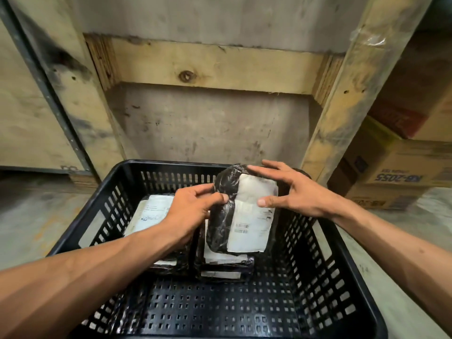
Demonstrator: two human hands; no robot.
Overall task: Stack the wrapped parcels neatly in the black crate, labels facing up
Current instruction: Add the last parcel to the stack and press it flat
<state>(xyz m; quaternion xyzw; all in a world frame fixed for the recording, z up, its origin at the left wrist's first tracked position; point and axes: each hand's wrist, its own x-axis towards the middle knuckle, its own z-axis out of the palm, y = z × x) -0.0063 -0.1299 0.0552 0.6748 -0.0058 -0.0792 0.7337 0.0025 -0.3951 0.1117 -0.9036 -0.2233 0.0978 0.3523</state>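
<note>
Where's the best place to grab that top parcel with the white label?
Probably by its two long side edges, coming from above. The top parcel lies flat with its label up, and the left hand and right hand already flank those edges.

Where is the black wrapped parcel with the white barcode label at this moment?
In the head view the black wrapped parcel is right of centre, label up, over the far half of the black plastic crate, between the left hand and right hand.
</note>
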